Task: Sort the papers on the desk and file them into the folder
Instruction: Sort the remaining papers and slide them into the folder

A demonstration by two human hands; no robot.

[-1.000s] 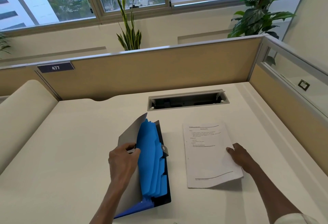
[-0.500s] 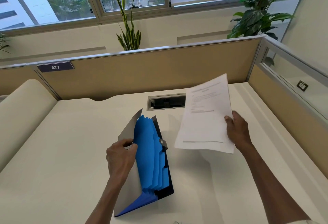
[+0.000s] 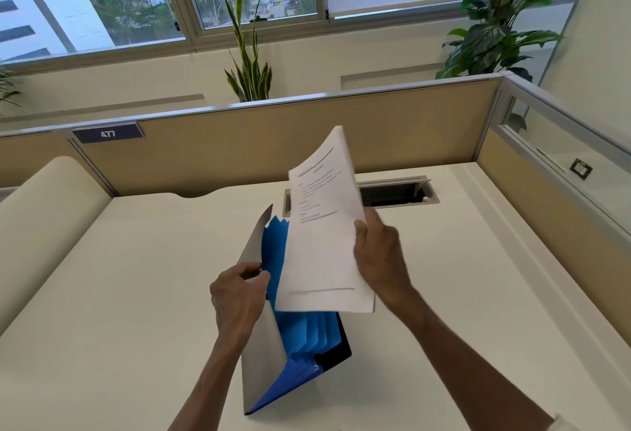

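A blue accordion folder (image 3: 309,331) with several pockets lies open on the cream desk (image 3: 119,294). My left hand (image 3: 237,294) pinches the edge of its grey front flap and holds it up and away from the pockets. My right hand (image 3: 379,256) grips the right edge of a stack of white printed papers (image 3: 322,236). The stack hangs tilted in the air right over the folder's pockets, hiding most of their upper part.
A cable slot (image 3: 396,193) is set into the desk just behind the papers. Tan partition panels (image 3: 239,150) close off the back and right side. A rounded cream divider (image 3: 44,212) rises on the left.
The papers were lifted off the desk at the right and carried left, now over the open folder. My left hand kept holding the flap.
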